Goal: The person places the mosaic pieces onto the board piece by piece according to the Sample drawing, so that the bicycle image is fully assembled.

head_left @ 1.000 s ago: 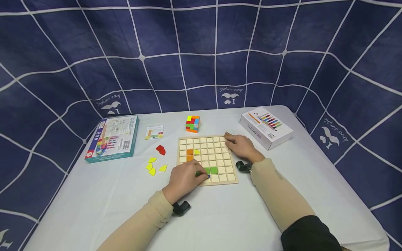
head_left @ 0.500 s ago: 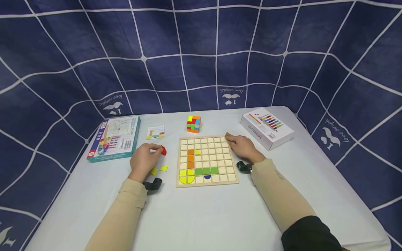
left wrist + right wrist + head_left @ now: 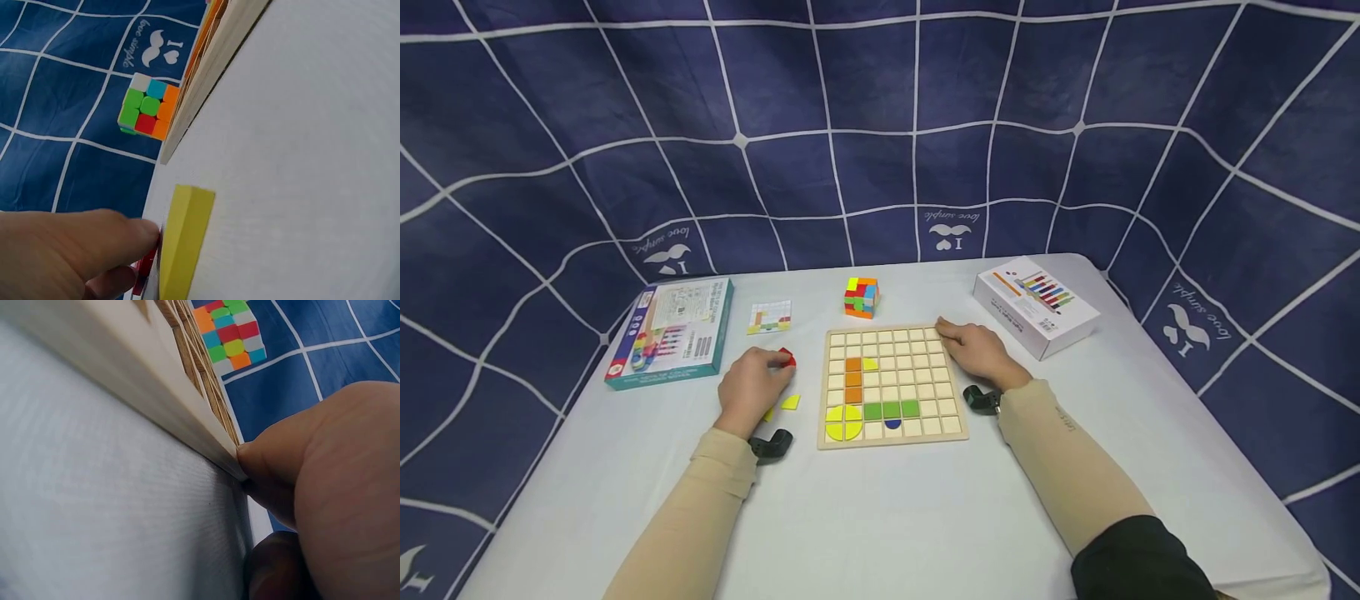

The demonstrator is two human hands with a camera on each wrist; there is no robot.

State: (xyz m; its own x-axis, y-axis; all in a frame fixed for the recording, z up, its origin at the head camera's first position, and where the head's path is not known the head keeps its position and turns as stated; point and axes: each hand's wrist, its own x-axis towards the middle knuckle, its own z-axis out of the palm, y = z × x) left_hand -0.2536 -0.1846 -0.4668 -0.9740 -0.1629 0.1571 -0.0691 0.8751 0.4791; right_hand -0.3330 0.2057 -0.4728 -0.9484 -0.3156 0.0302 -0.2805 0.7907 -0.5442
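Observation:
My left hand [image 3: 751,387] is left of the board, thumb and fingertips pinching a red piece [image 3: 788,358] close to the tablecloth. In the left wrist view the thumb covers most of the red piece [image 3: 147,269]; a yellow piece [image 3: 186,237] stands out nearer the camera. One loose yellow quarter-round piece [image 3: 791,402] lies beside the hand, another partly hidden under it. My right hand [image 3: 979,350] grips the far right corner of the wooden grid board [image 3: 910,375]. In the board sit orange squares [image 3: 853,379], green squares [image 3: 891,410], yellow pieces [image 3: 844,422] forming a circle, and a blue half-round piece [image 3: 892,424].
A colourful puzzle cube [image 3: 861,297] stands behind the board. Left of it lies a pattern card [image 3: 770,317]. A teal-edged box [image 3: 670,329] is at the far left, a white box [image 3: 1036,304] at the back right. A blue curtain [image 3: 880,167] hangs behind the table.
My left hand has left the blue half-round piece on the board and moved left to the red pieces, where it shifts slightly. My right hand stays at the board's corner.

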